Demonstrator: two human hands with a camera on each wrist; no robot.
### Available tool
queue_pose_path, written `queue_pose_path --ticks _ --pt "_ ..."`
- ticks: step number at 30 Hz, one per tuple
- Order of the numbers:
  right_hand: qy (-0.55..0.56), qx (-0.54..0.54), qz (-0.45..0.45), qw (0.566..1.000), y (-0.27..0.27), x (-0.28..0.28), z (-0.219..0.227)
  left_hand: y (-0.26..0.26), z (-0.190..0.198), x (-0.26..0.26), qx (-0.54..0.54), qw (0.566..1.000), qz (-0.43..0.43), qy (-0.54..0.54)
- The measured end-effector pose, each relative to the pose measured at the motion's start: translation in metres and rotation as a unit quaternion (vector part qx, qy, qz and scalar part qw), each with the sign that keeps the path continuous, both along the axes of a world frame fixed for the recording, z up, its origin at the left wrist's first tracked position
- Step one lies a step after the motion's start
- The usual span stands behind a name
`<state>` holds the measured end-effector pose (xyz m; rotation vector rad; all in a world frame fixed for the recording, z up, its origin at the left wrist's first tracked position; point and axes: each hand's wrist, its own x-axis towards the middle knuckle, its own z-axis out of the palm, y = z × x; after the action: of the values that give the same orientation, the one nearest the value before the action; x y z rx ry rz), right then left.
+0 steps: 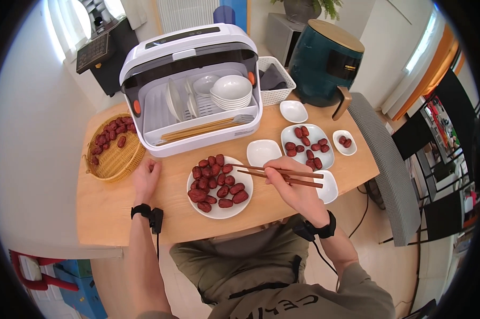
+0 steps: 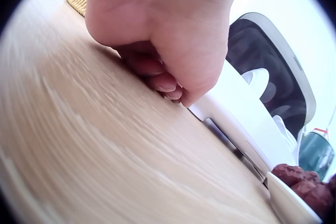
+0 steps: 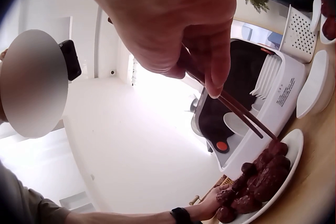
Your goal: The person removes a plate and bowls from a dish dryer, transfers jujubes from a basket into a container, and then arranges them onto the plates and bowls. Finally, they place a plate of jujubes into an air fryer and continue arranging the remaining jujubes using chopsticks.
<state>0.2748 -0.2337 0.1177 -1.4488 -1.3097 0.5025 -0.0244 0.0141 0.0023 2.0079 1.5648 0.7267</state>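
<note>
My right hand (image 1: 290, 189) holds a pair of brown wooden chopsticks (image 1: 304, 183) between thumb and fingers. Their tips reach the right edge of a pile of dried red dates (image 1: 240, 196) heaped on a round white plate (image 1: 218, 215). In the right wrist view the tips (image 3: 269, 135) are slightly apart, close over a date, and no date is lifted between them. My left hand (image 1: 146, 178) rests on the table left of the plate. The left wrist view shows its fingers (image 2: 163, 82) curled in toward the palm, holding nothing.
A white dish cabinet (image 1: 197, 139) with bowls, plates and chopsticks stands behind the plate. A wicker basket (image 1: 109, 170) of dates sits left. On the right are a square plate (image 1: 307, 142) of grouped dates, a small dish (image 1: 345, 151) with dates, several small dishes and a green air fryer (image 1: 317, 69).
</note>
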Motion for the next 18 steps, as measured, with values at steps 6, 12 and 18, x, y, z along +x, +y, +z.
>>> queue_pose_path --ticks 6,12,18 --pt "0.021 -0.025 -0.008 0.999 0.027 -0.007 -0.003 0.002 -0.004 -0.001 0.020 0.999 -0.028 -0.013" --pt "0.025 -0.079 0.009 0.996 0.036 -0.008 -0.009 0.002 -0.005 0.000 0.023 1.000 -0.011 0.008" --pt "0.030 -0.059 -0.008 0.998 0.026 -0.005 -0.010 0.005 -0.010 -0.001 0.025 1.000 -0.008 -0.016"
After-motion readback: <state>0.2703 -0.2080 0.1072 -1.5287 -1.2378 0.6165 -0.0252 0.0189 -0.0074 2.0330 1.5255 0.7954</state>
